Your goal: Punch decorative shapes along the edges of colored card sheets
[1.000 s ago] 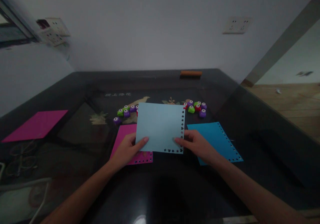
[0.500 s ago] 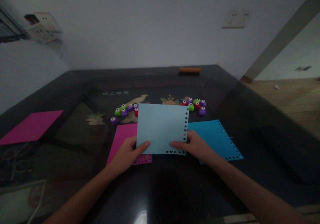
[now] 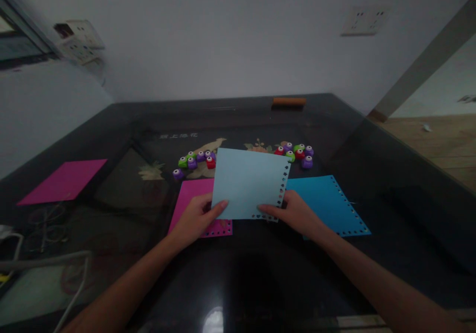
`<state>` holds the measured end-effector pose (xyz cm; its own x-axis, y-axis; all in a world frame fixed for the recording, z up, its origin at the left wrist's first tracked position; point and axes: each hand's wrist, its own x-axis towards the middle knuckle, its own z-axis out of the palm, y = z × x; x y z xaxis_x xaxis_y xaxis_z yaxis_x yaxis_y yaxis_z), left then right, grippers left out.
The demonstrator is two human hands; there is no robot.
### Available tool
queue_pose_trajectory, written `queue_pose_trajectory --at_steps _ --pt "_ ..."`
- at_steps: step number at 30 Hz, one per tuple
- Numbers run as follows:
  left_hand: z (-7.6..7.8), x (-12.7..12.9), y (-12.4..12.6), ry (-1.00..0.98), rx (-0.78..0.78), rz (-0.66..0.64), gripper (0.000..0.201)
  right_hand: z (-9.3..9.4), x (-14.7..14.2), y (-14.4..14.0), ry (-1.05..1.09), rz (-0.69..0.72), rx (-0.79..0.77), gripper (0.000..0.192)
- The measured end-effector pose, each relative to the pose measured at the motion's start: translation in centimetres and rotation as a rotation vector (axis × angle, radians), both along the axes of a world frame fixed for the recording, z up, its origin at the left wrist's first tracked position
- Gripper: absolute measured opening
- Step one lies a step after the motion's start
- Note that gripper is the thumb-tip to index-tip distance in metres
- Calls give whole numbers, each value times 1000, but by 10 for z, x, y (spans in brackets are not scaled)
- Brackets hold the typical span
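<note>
Both hands hold one pale blue square paper sheet (image 3: 247, 184) by its near edge above the dark glossy worktop (image 3: 372, 164): the left hand (image 3: 195, 219) and the right hand (image 3: 293, 213) each have their grip pinched shut on it. Punched shapes line its right and near edges, so I judge edge-punching is under way. Small coloured plastic punches (image 3: 295, 154) lie just beyond.

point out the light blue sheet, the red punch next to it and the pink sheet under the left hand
light blue sheet (image 3: 245, 181), head view, its plain middle
red punch (image 3: 210, 163), head view, its top
pink punched sheet (image 3: 191, 194), head view, its bare upper part
left hand (image 3: 197, 219), head view, its back
</note>
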<state>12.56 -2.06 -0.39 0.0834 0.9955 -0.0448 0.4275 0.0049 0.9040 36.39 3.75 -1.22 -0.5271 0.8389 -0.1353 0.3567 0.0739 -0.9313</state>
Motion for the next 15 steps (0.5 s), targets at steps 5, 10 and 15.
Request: queue_pose_trajectory --at_steps 5,10,15 --pt "5 -19 9 77 135 33 33 1 1 1 -5 -28 5 19" --pt "0 -70 29 226 270 314 29 5 3 2 18 -63 46 20" --pt "-21 -118 41 516 363 531 26 6 5 3 15 -92 31 22"
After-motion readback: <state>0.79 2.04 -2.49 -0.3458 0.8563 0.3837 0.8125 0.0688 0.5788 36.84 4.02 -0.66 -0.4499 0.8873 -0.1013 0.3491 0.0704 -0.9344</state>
